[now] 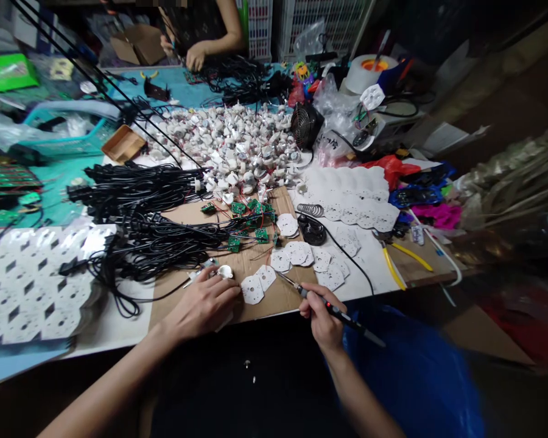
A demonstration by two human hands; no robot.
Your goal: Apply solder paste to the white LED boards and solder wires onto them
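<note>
My right hand (324,319) is closed around a soldering iron (344,317) with a black handle and a small red light. Its metal tip points left, close to loose white octagonal boards (252,290) on a sheet of cardboard (296,285). On the cardboard's left part rests my left hand (205,304), fingers bent and closed over something small that they mostly hide. A white cup-shaped part (225,271) sits at those fingertips. Beyond lie small green circuit boards (238,208) with thin red wires, beside bundled black cables (164,240).
A heap of small white parts (237,143) covers the table's middle. Joined white board panels (36,286) lie left. Rightward are a solder wire coil (310,210), an iron stand or black holder (311,230) and yellow-handled pliers (393,267). Across the table, another person's hands (196,56) handle cables.
</note>
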